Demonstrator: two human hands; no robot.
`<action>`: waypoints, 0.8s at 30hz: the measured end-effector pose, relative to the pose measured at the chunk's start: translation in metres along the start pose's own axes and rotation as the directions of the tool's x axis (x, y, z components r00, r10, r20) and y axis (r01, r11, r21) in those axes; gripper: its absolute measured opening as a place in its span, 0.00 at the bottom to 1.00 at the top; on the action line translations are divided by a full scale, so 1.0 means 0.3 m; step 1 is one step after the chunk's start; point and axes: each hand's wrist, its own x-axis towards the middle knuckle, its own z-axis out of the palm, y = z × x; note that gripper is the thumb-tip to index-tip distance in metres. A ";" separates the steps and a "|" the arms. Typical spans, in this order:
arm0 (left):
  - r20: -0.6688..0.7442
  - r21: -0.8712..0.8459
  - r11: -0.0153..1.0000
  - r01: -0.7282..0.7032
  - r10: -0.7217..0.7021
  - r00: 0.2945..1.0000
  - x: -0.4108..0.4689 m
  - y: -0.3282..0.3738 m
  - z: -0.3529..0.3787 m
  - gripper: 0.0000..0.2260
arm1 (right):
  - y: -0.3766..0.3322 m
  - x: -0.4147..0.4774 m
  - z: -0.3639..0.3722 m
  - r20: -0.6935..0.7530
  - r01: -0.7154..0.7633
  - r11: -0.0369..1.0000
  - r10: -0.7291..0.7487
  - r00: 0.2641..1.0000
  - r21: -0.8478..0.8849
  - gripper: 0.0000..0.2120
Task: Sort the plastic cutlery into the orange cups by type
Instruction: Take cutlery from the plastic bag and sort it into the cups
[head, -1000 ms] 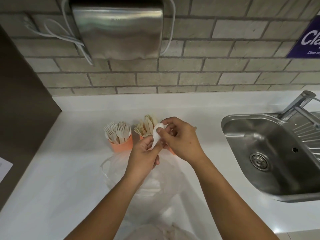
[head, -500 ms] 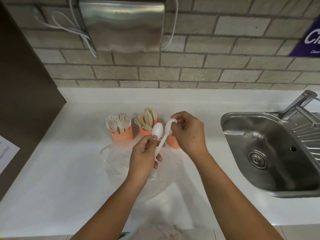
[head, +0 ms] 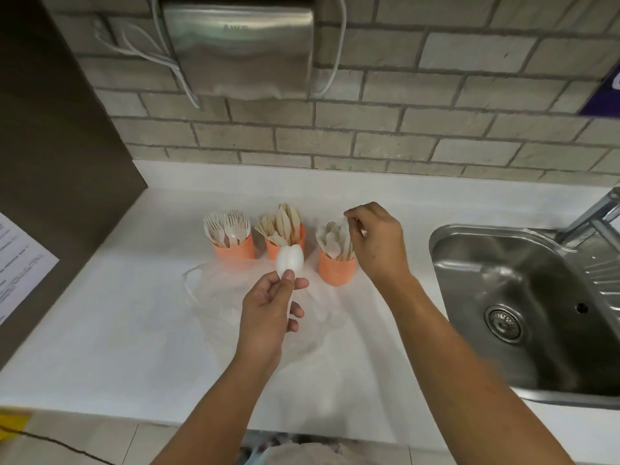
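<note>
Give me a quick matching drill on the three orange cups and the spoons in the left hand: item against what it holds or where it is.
Items:
1. left cup
2. middle cup
3. right cup
4. white spoons

States:
A. pinched in the left hand
B. holds forks
C. right hand at its rim, holds spoons
D. holds knives

Pairs: 1-B, 2-D, 3-C, 4-A

Bare forearms, no sleeves
</note>
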 end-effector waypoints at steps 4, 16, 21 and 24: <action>-0.017 -0.011 0.999 -0.032 0.032 0.999 -0.029 0.006 0.029 0.11 | 0.059 -0.039 0.042 0.157 0.107 0.967 -0.072 0.985 -0.230 0.15; -0.078 0.066 0.990 -0.127 0.132 0.988 -0.050 -0.008 0.092 0.06 | -0.172 -0.116 -0.088 0.510 -0.384 0.833 0.148 0.847 0.397 0.06; -0.082 0.129 0.980 -0.153 0.164 0.983 -0.064 -0.027 0.105 0.04 | -0.145 -0.126 -0.094 0.637 -0.598 0.631 0.205 0.743 0.494 0.07; -0.098 0.114 0.980 -0.161 0.172 0.980 -0.074 -0.034 0.111 0.05 | -0.128 -0.127 -0.097 0.609 -0.611 0.589 0.238 0.757 0.530 0.08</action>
